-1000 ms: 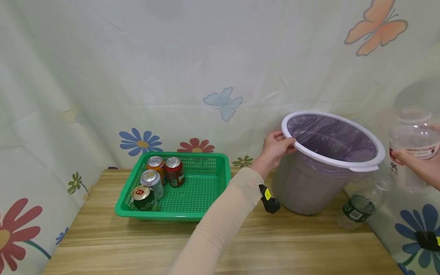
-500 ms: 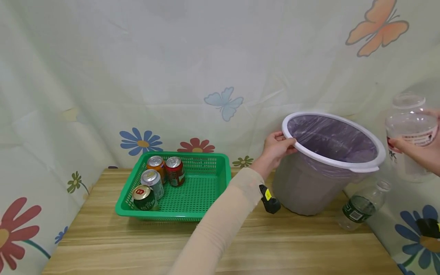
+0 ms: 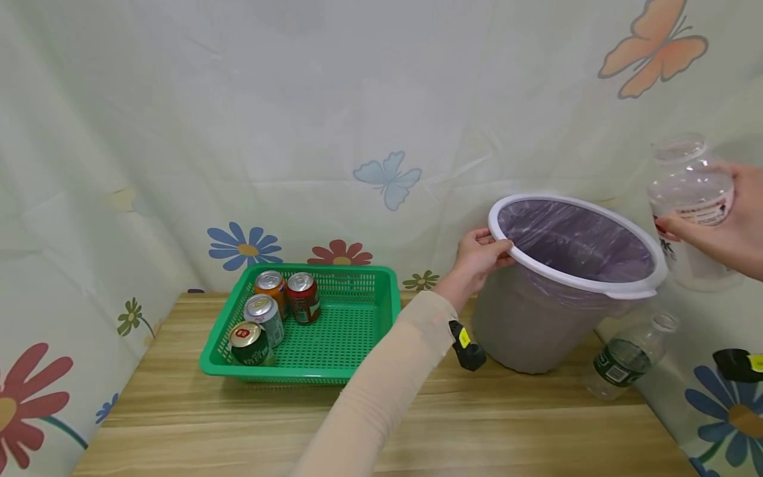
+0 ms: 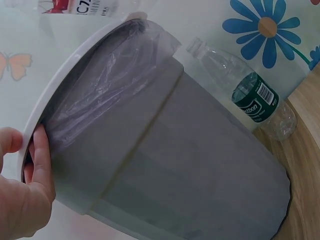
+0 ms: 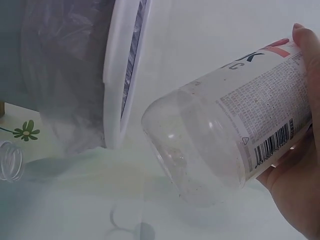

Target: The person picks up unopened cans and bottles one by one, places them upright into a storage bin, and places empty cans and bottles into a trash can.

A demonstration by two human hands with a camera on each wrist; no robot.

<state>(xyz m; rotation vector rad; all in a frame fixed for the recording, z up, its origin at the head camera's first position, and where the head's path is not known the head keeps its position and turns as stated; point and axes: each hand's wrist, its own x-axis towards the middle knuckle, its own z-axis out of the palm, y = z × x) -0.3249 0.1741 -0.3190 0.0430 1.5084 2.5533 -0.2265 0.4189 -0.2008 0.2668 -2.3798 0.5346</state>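
My left hand (image 3: 479, 258) grips the white rim of a grey trash can (image 3: 524, 324), thumb outside and fingers tucked beneath the edge in the left wrist view. The can leans to the right and is lined with a thin purple bag (image 3: 572, 238). At the right, my right hand (image 3: 724, 228) holds a large clear plastic jar (image 3: 691, 189), upright and without a lid, beside the can's rim. Its printed label and barcode show in the right wrist view. A clear plastic bottle with a green label (image 3: 622, 361) leans on the table right of the can.
A green plastic basket (image 3: 357, 358) stands left of the can on the wooden table (image 3: 507, 430). Several drink cans (image 3: 303, 298) stand in its left half. A flower-printed curtain (image 3: 286, 132) hangs close behind and at both sides.
My right hand has lifted the jar and brought it leftward, closer to the trash can. The left hand and the can stay where they were.
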